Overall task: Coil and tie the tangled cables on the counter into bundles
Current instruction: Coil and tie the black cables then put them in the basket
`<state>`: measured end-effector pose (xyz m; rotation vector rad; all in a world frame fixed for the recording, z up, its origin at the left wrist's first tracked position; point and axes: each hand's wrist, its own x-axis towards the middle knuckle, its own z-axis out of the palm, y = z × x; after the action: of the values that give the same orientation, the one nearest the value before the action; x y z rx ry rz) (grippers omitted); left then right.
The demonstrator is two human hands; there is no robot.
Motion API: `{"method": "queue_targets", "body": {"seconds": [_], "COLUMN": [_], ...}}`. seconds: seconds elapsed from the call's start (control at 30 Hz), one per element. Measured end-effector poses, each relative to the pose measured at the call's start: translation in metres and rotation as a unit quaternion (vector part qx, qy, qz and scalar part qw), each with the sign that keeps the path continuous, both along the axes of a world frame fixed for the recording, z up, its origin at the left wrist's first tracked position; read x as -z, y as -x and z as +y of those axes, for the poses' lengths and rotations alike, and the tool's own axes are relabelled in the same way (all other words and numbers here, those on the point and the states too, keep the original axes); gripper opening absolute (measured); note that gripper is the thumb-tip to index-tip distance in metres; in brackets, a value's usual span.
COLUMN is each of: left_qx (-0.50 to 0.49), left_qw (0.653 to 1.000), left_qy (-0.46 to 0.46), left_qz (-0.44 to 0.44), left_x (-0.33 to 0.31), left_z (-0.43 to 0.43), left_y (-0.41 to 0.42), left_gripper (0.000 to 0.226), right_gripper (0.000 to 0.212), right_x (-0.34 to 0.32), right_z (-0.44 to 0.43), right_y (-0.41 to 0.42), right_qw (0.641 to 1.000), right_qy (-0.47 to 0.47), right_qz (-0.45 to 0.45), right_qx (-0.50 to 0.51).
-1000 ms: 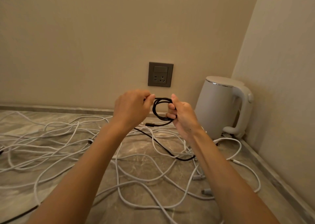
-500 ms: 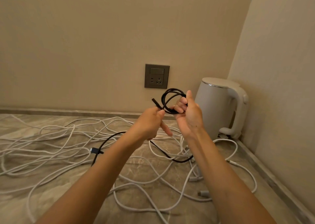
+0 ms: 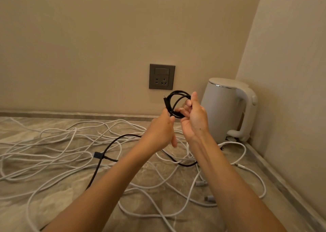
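fingers (image 3: 184,110) grip black cable (image 3: 178,92) (right hand (image 3: 194,121), left hand (image 3: 159,133) too).

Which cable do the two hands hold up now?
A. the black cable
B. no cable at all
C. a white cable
A: the right hand holds loops of the black cable, the left hand pinches it beside them; the white cables lie on the counter.

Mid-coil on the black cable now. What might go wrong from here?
The black cable trails down across the white cables; pulling more of it in may snag or drag them. The small coil hangs only on the fingers of the right hand, so its loops could spring open while the left hand, pinching the cable just below, feeds the next turn.
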<state>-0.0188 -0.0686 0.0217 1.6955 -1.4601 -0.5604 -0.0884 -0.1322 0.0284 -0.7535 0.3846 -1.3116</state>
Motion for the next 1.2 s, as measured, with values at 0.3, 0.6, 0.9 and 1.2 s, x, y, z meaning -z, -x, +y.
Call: {"method": "queue_targets", "body": {"seconds": [0.3, 0.6, 0.9, 1.2], "left_qx": [-0.010, 0.026, -0.044, -0.080], "left_qw": [0.981, 0.961, 0.964, 0.955], "left_qy": [-0.022, -0.009, 0.047, 0.133], "left_qz": [-0.192, -0.276, -0.260, -0.253], "left_x": [0.011, -0.001, -0.012, -0.025], "left_z": [-0.007, 0.001, 0.007, 0.007], "left_y": [-0.012, -0.060, -0.076, -0.061], "left_gripper": [0.032, 0.032, 0.021, 0.022], "right_gripper": [0.034, 0.043, 0.047, 0.037], "right_x": [-0.007, -0.014, -0.004, -0.002], "right_z": [0.000, -0.011, -0.007, 0.000], "right_y": [0.002, 0.019, 0.019, 0.007], "right_qw": [0.991, 0.968, 0.913, 0.882], "right_qy": [-0.077, -0.074, 0.008, 0.054], "right_qz": [-0.098, 0.006, 0.262, 0.394], "right_qx": [-0.045, -0.239, -0.314, -0.253]}}
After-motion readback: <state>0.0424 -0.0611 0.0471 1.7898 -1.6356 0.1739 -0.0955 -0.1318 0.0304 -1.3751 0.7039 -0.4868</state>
